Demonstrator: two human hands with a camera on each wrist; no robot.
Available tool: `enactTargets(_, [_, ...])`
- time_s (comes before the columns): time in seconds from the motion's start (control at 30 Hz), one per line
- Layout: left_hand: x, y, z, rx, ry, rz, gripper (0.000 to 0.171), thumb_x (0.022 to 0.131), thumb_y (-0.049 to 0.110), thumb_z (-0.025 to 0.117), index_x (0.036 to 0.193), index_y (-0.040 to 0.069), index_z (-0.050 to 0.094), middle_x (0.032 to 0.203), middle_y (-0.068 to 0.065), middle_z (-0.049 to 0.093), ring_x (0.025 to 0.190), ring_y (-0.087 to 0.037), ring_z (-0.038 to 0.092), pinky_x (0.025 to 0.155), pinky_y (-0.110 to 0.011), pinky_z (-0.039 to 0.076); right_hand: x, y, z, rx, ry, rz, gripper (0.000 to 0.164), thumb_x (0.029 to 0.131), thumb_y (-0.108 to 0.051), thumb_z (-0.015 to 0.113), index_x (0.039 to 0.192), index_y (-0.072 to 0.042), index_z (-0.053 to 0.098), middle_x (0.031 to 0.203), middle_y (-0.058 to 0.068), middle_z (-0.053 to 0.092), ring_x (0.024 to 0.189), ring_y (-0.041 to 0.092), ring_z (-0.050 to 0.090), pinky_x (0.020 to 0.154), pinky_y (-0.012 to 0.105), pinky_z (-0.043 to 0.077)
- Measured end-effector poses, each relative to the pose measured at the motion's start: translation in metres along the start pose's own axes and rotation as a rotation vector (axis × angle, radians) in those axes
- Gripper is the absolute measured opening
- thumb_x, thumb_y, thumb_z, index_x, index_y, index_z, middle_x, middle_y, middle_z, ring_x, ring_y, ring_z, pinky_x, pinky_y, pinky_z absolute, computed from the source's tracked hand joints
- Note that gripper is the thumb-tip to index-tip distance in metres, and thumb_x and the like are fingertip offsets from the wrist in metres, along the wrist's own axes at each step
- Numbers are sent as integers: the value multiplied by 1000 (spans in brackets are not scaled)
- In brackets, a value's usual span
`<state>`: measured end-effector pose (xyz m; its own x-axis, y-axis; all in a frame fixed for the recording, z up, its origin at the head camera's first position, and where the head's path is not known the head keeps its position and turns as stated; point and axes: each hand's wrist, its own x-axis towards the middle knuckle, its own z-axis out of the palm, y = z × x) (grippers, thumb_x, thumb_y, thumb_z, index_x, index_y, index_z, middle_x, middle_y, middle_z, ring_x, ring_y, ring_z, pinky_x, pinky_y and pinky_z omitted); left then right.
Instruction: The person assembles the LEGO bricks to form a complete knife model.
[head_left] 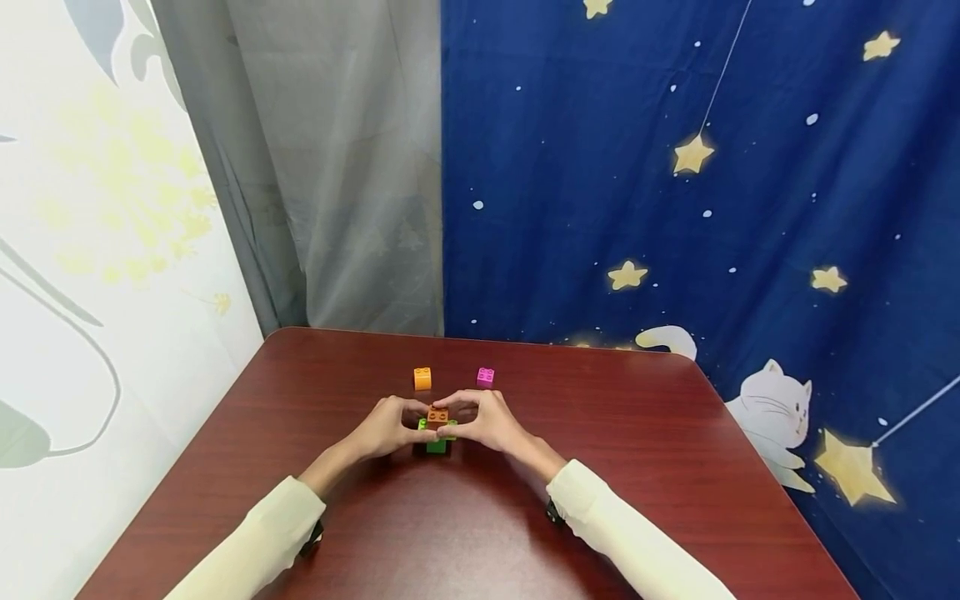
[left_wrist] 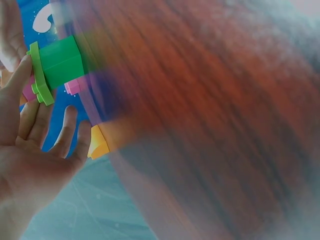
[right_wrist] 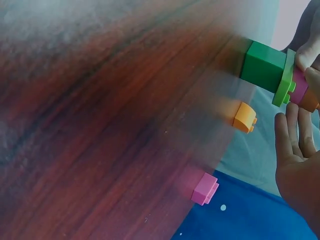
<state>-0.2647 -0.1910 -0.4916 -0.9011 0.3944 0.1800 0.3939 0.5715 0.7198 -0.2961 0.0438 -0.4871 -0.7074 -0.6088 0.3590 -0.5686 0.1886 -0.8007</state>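
A stack of toy bricks stands on the table between the two hands. A green block [left_wrist: 62, 61] forms its base, with a wider lime-green plate [left_wrist: 41, 75] over it. Above the plate comes a pink brick [right_wrist: 298, 85], topped by an orange-brown brick [head_left: 437, 416] with studs. The left hand [head_left: 386, 427] pinches the upper stack from the left, thumb in front and index finger behind. From the other side the right hand [head_left: 487, 419] holds the orange-brown brick at the top between thumb and index finger. The fingers partly cover the plate and the pink brick.
Behind the stack lie a yellow-orange curved brick [head_left: 422, 379] and, to its right, a magenta brick [head_left: 486, 377]. All of this is on a dark red wooden table [head_left: 600, 500]. Grey and blue star-patterned curtains [head_left: 562, 208] hang past the table's far edge.
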Motion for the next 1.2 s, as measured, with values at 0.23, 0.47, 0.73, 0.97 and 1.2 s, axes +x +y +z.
enactTargets(0.23, [0, -1, 1, 4, -2, -11, 48, 87, 38, 85, 121, 6, 75, 112, -5, 76, 103, -22, 73, 91, -47, 58, -3, 4, 1, 23, 26, -14, 40, 82, -11, 89, 120, -14, 77, 110, 1, 78, 98, 18, 76, 86, 41, 60])
enactTargets(0.47, [-5, 3, -4, 21, -22, -19, 60, 90, 45, 81, 131, 4, 70, 122, -8, 74, 110, -24, 71, 94, -49, 57, -4, 6, 3, -5, 54, -16, 39, 83, -14, 90, 119, -17, 76, 105, 3, 78, 96, 16, 76, 87, 37, 60])
enactTargets(0.73, [-8, 8, -4, 29, 40, 10, 55, 90, 47, 80, 131, 12, 71, 113, -2, 75, 100, -18, 71, 88, -45, 58, -3, 1, 1, -94, 72, 7, 49, 77, -14, 94, 118, -10, 67, 104, 2, 78, 94, 14, 76, 86, 32, 60])
enactTargets(0.97, [-3, 14, -3, -36, 101, 98, 40, 91, 35, 82, 126, 16, 74, 113, -2, 75, 99, -23, 73, 85, -49, 59, -2, 2, 0, 9, 53, 21, 51, 76, -7, 94, 118, -6, 64, 104, 9, 78, 95, 28, 77, 85, 47, 61])
enactTargets(1.2, [1, 19, -3, 67, 150, 143, 29, 87, 30, 86, 113, 18, 80, 104, 6, 76, 102, -22, 68, 84, -47, 56, -3, 3, 2, 2, 64, 47, 52, 74, -7, 95, 117, -8, 64, 102, 7, 78, 93, 22, 77, 85, 42, 61])
